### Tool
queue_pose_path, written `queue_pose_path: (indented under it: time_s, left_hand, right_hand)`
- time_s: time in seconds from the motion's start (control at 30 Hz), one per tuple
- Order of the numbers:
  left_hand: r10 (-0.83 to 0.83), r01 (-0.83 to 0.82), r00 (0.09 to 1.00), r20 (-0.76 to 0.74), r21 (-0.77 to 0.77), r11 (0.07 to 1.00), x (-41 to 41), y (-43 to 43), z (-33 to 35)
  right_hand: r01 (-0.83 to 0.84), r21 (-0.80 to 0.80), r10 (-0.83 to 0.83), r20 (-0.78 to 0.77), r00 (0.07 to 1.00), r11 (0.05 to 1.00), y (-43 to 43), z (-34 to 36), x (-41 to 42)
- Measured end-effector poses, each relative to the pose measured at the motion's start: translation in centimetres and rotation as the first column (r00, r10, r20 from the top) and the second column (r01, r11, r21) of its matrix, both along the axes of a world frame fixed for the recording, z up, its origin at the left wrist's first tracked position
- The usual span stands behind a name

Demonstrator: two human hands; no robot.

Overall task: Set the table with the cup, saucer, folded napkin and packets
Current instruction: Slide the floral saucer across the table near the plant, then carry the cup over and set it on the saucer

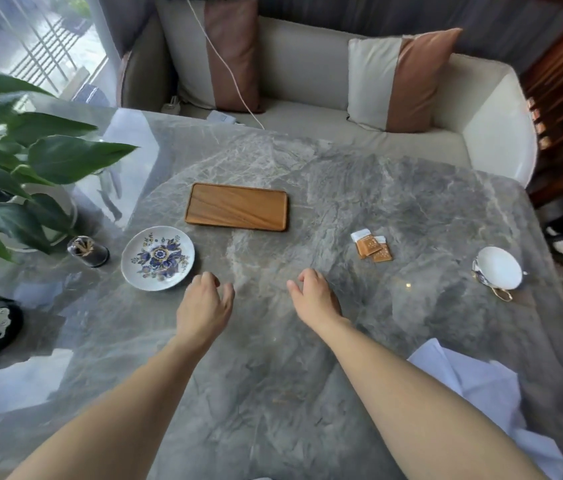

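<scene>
Both hands — left hand point(204, 303), right hand point(314, 296) — are hovering loosely curled, holding nothing; saucer point(157, 258), cup point(497, 268), packets point(373, 247), napkin point(474, 386) are lying scattered — nothing arranged yet.

bare table point(273, 341) centre, plant point(13, 161) crowding left

Both hands hover over a grey marble table point(273, 393), the left hand point(204, 303) and right hand point(313, 297) empty with fingers loosely curled. A floral saucer point(158, 258) lies just left of the left hand, a wooden tray point(237, 207) beyond it, two brown packets point(372, 247) overlapping to the right, and a white cup point(497, 268) tipped on its side at the far right. A white napkin point(481, 386) lies crumpled near the right forearm, and a plant point(13, 161) stands at the left edge.
</scene>
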State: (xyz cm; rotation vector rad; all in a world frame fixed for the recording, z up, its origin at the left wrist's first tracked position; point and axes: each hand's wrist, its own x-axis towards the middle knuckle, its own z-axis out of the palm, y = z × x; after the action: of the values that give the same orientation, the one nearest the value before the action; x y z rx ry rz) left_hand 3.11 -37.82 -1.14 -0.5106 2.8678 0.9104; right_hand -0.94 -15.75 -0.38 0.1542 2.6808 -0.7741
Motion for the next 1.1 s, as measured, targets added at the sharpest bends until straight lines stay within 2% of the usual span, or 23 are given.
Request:
queue_pose_path:
  time_s: [0.37, 0.9, 1.0, 1.1]
  left_hand:
    - [-0.148, 0.15, 0.987, 0.053, -0.022, 0.989, 0.5, 15.2, 0.5]
    - [-0.29, 0.29, 0.956, 0.039, 0.006, 0.957, -1.3, 35.3, 0.0]
    - [-0.326, 0.331, 0.941, 0.088, -0.052, 0.942, -1.5, 37.9, -0.7]
    - [-0.335, 0.355, 0.93, 0.151, -0.135, 0.925, -1.6, 39.6, -1.8]
  right_hand:
    - [0.111, 0.053, -0.108, -0.048, 0.993, 0.992, 16.4, 0.7, 2.9]
    - [0.293, 0.093, -0.282, -0.118, 0.952, 0.951, 37.2, 1.1, 4.1]
    - [0.362, 0.072, -0.356, -0.084, 0.931, 0.929, 40.0, 0.8, 3.7]
    - [0.441, -0.016, -0.442, -0.036, 0.897, 0.897, 42.3, 0.3, 2.7]
